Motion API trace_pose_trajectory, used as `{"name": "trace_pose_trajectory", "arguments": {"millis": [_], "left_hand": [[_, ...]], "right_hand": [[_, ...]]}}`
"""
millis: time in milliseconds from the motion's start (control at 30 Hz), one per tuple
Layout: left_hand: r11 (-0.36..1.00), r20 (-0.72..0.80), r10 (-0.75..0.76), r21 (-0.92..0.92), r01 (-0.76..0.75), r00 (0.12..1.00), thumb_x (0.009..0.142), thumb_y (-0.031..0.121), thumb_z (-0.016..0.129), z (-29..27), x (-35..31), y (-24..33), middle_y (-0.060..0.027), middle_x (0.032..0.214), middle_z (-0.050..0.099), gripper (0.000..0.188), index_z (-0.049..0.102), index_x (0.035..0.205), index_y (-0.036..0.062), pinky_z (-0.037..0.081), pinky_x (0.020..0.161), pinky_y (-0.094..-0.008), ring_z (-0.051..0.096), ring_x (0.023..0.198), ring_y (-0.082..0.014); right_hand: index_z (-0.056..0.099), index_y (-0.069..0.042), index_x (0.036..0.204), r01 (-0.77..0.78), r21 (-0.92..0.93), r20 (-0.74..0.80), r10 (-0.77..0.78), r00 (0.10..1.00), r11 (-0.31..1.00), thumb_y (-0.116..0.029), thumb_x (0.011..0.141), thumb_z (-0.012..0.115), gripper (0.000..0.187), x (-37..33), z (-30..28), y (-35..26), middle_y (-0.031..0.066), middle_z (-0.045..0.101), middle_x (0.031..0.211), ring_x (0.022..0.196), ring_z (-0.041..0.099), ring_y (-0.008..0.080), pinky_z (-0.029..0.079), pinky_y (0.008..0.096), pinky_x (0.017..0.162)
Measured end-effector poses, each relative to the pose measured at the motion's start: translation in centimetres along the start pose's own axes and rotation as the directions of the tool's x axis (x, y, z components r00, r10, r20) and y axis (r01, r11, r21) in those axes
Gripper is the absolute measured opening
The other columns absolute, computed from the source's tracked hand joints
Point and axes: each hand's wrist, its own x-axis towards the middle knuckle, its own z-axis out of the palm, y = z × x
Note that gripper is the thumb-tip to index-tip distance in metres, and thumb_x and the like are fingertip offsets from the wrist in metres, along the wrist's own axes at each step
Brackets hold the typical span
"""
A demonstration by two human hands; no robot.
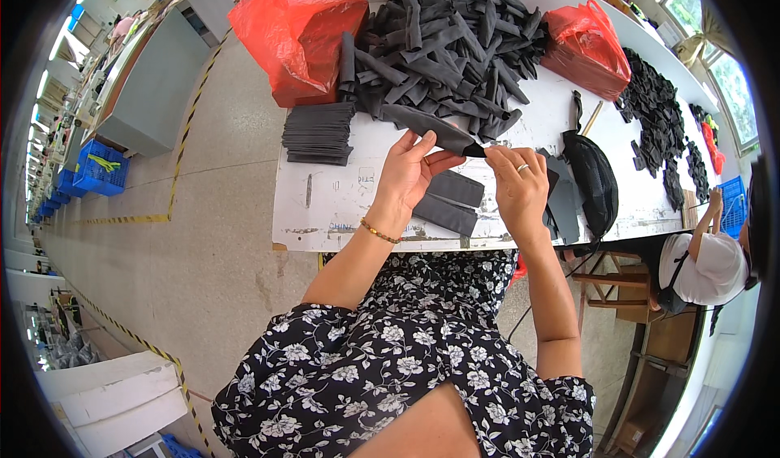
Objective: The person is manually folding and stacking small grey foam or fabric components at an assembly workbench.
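A dark grey fabric strip (431, 127) is stretched between my two hands above the white table. My left hand (404, 170) pinches its middle between thumb and fingers. My right hand (518, 183) is closed on its narrow right end, where the cloth looks darker and twisted. Below the hands, flat dark strips (448, 203) lie on the table. A large heap of similar fabric strips (447, 44) rises beyond my hands. To the left sits a neat stack of flat strips (317, 134). Right of my right hand lie flat grey pieces (561, 198).
Red plastic bags stand left (301, 40) and right (587, 48) of the heap. A black pouch (591, 180) lies on the white table (325, 206) at right. More dark pieces (656, 125) spread farther right, where another person (707, 259) sits. Blue crates (101, 168) stand at far left.
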Motion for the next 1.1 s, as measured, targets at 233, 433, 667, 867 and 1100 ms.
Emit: {"name": "trace_pose_trajectory", "arguments": {"millis": [233,433,667,867,1100], "left_hand": [[0.998,-0.002,-0.041,-0.043,0.041,0.999,0.096,0.01,0.053,0.3,-0.3,0.2,-0.016,0.113,0.062,0.023,0.052,0.118,0.0015,0.06,0.082,-0.045,0.067,0.093,-0.0314],[0.974,-0.04,0.167,0.162,-0.159,0.985,0.098,0.011,0.05,2.2,-1.8,-1.6,-0.0162,0.119,0.061,0.032,0.047,0.129,0.0045,0.058,0.085,-0.0413,0.066,0.098,-0.0261],[0.974,0.188,0.224,-0.015,-0.225,0.956,0.096,0.023,0.058,1.5,-0.3,-1.6,-0.0112,0.102,0.067,0.024,0.059,0.108,0.0021,0.046,0.097,-0.0378,0.06,0.11,-0.0241],[0.984,0.085,0.164,-0.082,-0.157,0.983,0.097,0.025,0.056,1.6,-1.0,-3.8,-0.0118,0.093,0.068,0.024,0.059,0.105,0.0029,0.046,0.097,-0.0409,0.06,0.112,-0.029],[0.974,0.0,0.22,-0.047,-0.22,0.975,0.096,0.028,0.057,0.4,-0.3,-2.1,-0.0124,0.1,0.068,0.028,0.059,0.106,0.0017,0.049,0.096,-0.0425,0.06,0.111,-0.028]], "right_hand": [[0.066,-0.005,0.097,0.09,-0.057,-0.01,-0.091,0.996,0.994,0.0,0.074,0.07,0.024,0.1,-0.1,0.0,0.0028,0.069,0.095,0.084,0.062,0.0212,0.046,0.0337,0.075],[0.063,-0.004,0.108,-0.013,-0.044,-0.07,0.01,0.997,0.999,-0.004,0.075,0.074,0.035,-0.1,1.7,-1.9,0.0076,0.066,0.1,0.087,0.061,0.0253,0.046,0.037,0.076],[0.049,-0.003,0.116,-0.151,0.19,0.117,0.13,0.985,0.97,-0.001,0.069,0.075,0.054,-0.6,1.7,-4.4,0.0168,0.056,0.115,0.1,0.055,0.0355,0.045,0.0435,0.084],[0.049,-0.001,0.106,-0.125,0.337,0.145,0.08,0.986,0.933,0.003,0.069,0.074,0.045,-1.8,2.3,-3.3,0.0185,0.056,0.109,0.099,0.054,0.0368,0.047,0.0437,0.084],[0.054,-0.001,0.098,-0.237,0.326,0.266,0.152,0.952,0.915,-0.001,0.073,0.075,0.033,-2.4,1.8,-2.2,0.0167,0.058,0.105,0.084,0.06,0.0342,0.051,0.0404,0.072]]}}
